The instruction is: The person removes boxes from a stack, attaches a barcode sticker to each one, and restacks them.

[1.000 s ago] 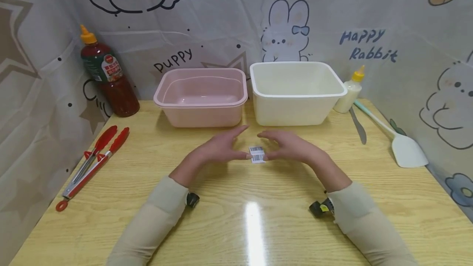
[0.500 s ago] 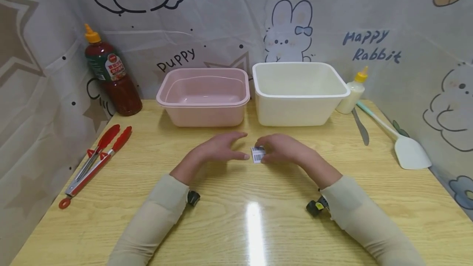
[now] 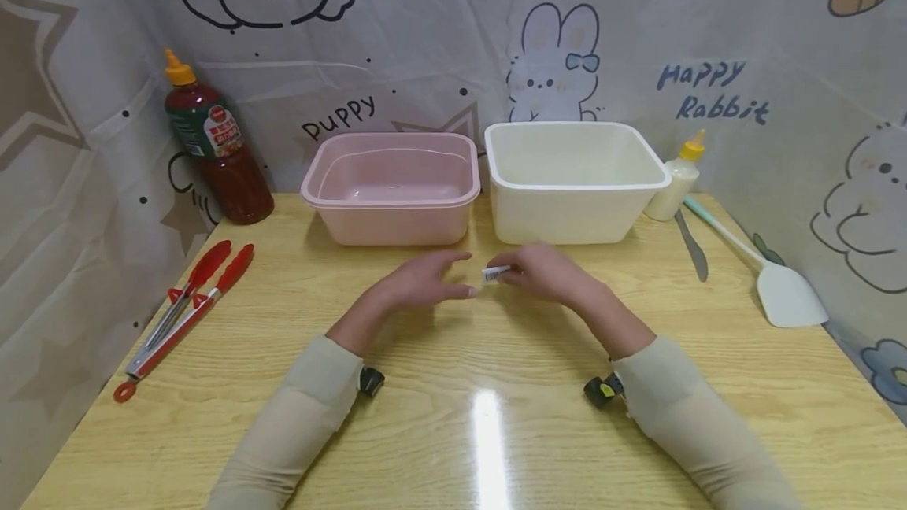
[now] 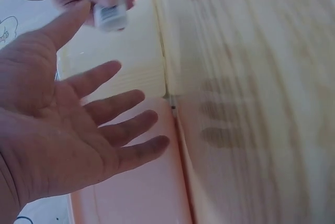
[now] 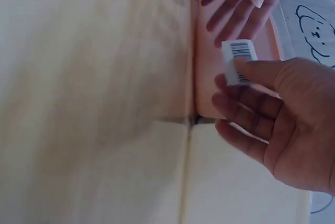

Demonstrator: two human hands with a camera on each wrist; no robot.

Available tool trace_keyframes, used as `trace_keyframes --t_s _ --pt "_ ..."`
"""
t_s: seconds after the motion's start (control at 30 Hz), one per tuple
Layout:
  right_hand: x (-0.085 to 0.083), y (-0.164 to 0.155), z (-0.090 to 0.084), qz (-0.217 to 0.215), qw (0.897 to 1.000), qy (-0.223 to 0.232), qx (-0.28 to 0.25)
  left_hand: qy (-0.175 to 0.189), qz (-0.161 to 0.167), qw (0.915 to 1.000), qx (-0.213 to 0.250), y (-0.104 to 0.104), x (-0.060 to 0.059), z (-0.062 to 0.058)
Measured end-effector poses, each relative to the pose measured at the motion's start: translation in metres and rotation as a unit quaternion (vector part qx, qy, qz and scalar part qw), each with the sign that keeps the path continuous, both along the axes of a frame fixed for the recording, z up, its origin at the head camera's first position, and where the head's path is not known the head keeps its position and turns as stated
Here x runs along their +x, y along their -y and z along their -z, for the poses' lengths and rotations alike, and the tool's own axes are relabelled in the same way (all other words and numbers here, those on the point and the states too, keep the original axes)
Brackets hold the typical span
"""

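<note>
Where the pale wood-grain surface [image 3: 283, 313] meets the backdrop, a printed cartoon sheet [image 3: 397, 38] is seen draped on three sides; a glare streak is noted near the front edge; a pink tub [image 3: 391, 187] and a white tub [image 3: 570, 179] are set side by side at the back. A small barcoded packet [image 3: 495, 272] is pinched at the fingertips of the right hand [image 3: 546, 274], lifted clear of the surface in front of the white tub; its long axis is held roughly level, its free end pointed toward the left hand [image 3: 418, 286]. The left hand is held just beside it, fingers straight and spread, nothing gripped.
</note>
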State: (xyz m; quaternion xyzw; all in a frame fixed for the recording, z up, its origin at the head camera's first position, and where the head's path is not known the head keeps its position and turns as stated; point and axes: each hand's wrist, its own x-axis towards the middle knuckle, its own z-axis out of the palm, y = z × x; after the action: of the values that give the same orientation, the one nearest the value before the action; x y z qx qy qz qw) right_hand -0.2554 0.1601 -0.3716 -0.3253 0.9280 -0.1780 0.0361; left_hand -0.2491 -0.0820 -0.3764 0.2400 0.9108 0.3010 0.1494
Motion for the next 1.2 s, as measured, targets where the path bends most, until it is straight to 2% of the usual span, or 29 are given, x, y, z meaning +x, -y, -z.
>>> trace_keyframes --t_s 0.13,0.23,0.37,0.53,0.67,0.77,0.9,1.1,1.2 --pt "-0.005 0.004 -0.010 0.030 0.996 0.039 -0.070 0.005 -0.067 0.9953 0.070 -0.001 -0.003 0.000" --pt "-0.008 0.007 -0.016 0.068 0.985 0.084 -0.133 0.013 -0.105 0.9857 0.131 -0.003 -0.004 -0.002" --pt "-0.009 0.010 -0.021 0.090 0.971 0.123 -0.186 0.036 -0.132 0.9691 0.205 -0.006 -0.003 -0.005" --pt "-0.008 0.015 -0.023 0.081 0.967 0.137 -0.201 0.063 -0.157 0.9492 0.265 -0.009 -0.003 -0.009" --pt "-0.007 0.019 -0.020 0.078 0.962 0.146 -0.216 0.088 -0.159 0.9394 0.291 -0.009 -0.003 -0.011" --pt "-0.006 0.021 -0.017 0.077 0.959 0.152 -0.227 0.098 -0.161 0.9368 0.295 -0.009 -0.002 -0.012" --pt "-0.005 0.024 -0.016 0.086 0.960 0.150 -0.220 0.101 -0.172 0.9347 0.295 -0.010 0.000 -0.012" --pt "-0.007 0.024 -0.016 0.100 0.962 0.138 -0.215 0.114 -0.197 0.9231 0.310 -0.009 0.000 -0.012" --pt "-0.007 0.024 -0.017 0.102 0.961 0.138 -0.218 0.114 -0.201 0.9233 0.307 -0.009 0.000 -0.012"
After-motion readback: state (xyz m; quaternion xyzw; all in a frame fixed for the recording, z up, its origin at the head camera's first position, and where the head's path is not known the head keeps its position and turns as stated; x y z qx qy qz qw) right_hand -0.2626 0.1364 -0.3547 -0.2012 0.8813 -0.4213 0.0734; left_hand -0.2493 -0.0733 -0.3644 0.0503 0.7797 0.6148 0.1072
